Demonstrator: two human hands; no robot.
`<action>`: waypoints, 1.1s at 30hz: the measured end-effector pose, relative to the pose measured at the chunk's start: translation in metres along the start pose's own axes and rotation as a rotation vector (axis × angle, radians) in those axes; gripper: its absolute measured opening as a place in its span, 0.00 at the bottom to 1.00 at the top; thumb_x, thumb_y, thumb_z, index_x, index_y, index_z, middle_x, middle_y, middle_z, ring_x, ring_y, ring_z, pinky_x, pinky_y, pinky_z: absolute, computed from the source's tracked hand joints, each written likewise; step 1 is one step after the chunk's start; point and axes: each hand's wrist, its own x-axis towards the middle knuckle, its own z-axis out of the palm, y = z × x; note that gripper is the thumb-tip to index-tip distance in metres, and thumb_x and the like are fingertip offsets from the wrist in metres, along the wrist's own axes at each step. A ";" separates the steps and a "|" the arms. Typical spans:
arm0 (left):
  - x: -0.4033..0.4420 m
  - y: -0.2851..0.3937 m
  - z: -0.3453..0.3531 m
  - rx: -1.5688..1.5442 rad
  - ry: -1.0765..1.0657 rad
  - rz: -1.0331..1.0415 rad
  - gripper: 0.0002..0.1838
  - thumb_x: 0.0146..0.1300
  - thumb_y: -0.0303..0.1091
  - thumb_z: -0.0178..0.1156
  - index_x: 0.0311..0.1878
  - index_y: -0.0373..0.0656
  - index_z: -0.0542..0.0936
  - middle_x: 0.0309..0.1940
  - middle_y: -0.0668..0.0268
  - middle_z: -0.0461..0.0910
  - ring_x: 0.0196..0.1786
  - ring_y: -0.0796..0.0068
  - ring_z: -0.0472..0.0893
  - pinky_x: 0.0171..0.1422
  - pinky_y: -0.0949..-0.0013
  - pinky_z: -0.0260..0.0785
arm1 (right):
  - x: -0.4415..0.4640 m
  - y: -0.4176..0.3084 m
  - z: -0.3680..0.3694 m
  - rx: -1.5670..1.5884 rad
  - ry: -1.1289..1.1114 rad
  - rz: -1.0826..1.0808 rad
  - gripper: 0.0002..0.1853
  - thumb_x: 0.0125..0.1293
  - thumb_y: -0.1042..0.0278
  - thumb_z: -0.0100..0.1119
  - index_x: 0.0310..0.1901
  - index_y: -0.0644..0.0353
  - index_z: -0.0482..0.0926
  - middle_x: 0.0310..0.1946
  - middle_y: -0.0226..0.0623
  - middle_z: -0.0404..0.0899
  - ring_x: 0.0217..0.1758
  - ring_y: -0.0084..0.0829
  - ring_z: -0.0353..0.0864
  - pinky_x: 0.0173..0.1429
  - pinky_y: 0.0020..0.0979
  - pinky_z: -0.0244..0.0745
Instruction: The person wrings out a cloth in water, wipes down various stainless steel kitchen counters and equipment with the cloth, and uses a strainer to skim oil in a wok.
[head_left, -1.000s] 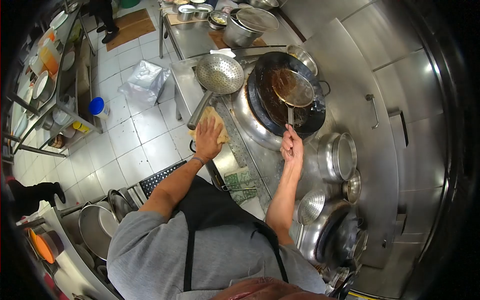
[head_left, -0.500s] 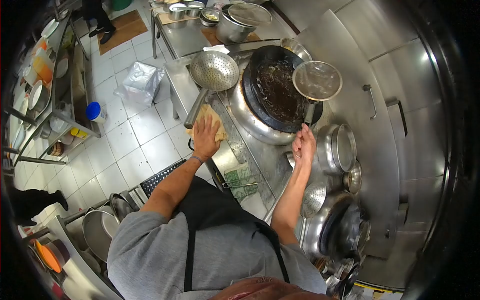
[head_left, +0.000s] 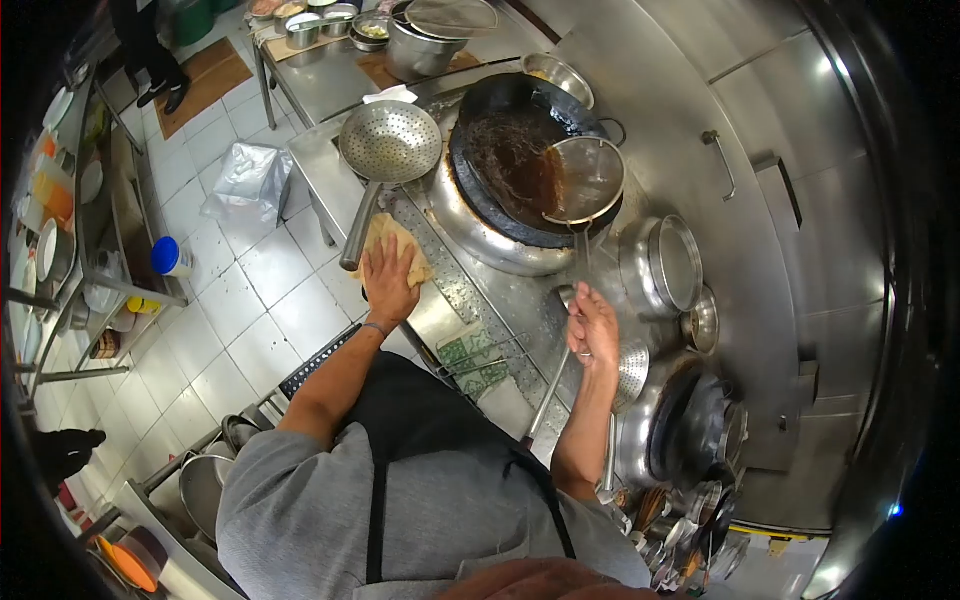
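My right hand is closed round the handle of a round fine-mesh strainer. The strainer tilts into dark liquid in a black wok, its mesh partly over the rim. My left hand lies flat, fingers stretched out, on a folded yellowish cloth at the counter's front edge. Just beyond those fingers, the handle of a large perforated skimmer overhangs the edge. The skimmer's bowl rests beside the wok.
A steel pot with a strainer lid stands right of the wok. Nearer me are a second wok, a ladle and a green-and-white sponge cloth. Food containers line the far counter. A person's legs show at far left.
The strainer has gone from being held up above the wok's right side to tilting down into its liquid. My right hand has turned and lowered; my left hand stays on the cloth.
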 end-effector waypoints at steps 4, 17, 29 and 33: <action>0.001 0.000 -0.002 0.013 0.009 0.009 0.42 0.46 0.37 0.73 0.69 0.50 0.72 0.77 0.52 0.56 0.77 0.40 0.54 0.81 0.38 0.41 | 0.002 0.013 0.029 0.165 -0.065 0.044 0.12 0.75 0.71 0.54 0.56 0.64 0.73 0.29 0.29 0.73 0.13 0.13 0.62 0.09 0.19 0.57; 0.003 -0.002 -0.004 0.006 -0.034 0.015 0.43 0.47 0.38 0.73 0.70 0.49 0.71 0.77 0.50 0.55 0.78 0.39 0.52 0.81 0.38 0.41 | 0.024 0.031 0.069 0.581 -0.259 0.166 0.14 0.75 0.71 0.53 0.60 0.60 0.75 0.30 0.27 0.73 0.14 0.12 0.59 0.10 0.18 0.54; 0.007 -0.012 -0.003 0.000 -0.081 0.074 0.41 0.49 0.40 0.70 0.70 0.48 0.70 0.78 0.50 0.54 0.78 0.39 0.53 0.80 0.37 0.41 | 0.018 0.012 0.062 0.175 0.131 -0.177 0.17 0.76 0.69 0.53 0.62 0.62 0.72 0.29 0.29 0.75 0.11 0.13 0.61 0.11 0.20 0.54; 0.009 -0.015 0.001 -0.010 -0.075 0.075 0.41 0.49 0.41 0.69 0.70 0.48 0.71 0.78 0.50 0.54 0.77 0.39 0.54 0.79 0.37 0.41 | 0.023 0.018 0.039 -0.210 0.394 -0.262 0.16 0.76 0.68 0.53 0.60 0.64 0.73 0.27 0.27 0.71 0.14 0.16 0.64 0.14 0.24 0.58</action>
